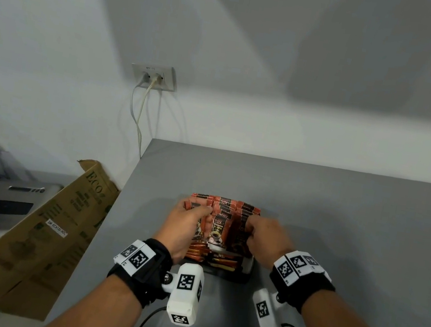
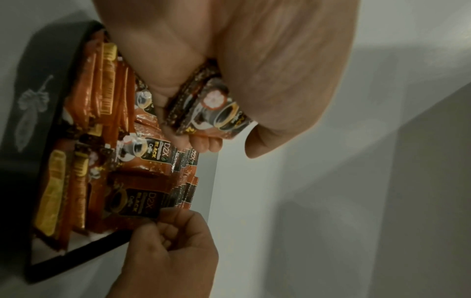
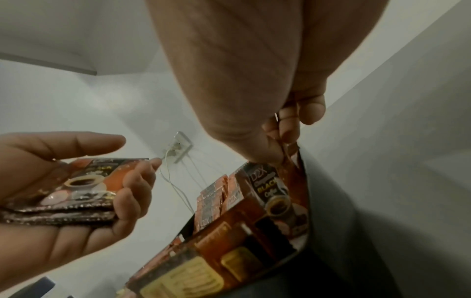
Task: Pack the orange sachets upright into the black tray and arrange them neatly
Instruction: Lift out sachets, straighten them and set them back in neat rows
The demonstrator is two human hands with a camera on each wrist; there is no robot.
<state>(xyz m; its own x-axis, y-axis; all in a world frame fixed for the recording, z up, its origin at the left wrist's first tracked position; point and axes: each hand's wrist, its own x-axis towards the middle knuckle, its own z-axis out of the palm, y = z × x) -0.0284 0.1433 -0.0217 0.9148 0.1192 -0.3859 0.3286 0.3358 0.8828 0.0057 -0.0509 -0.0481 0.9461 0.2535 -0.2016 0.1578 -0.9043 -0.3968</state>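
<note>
A black tray sits on the grey table, packed with orange sachets standing upright in rows. Flat orange sticks lie at its near end. My left hand holds a small stack of sachets over the tray's left side, fingers curled round them. My right hand pinches the top edge of one upright sachet at the tray's right side.
A brown cardboard box leans off the table's left edge, beside a grey machine. A wall socket with white cables hangs behind. Bare grey table stretches to the right and behind the tray.
</note>
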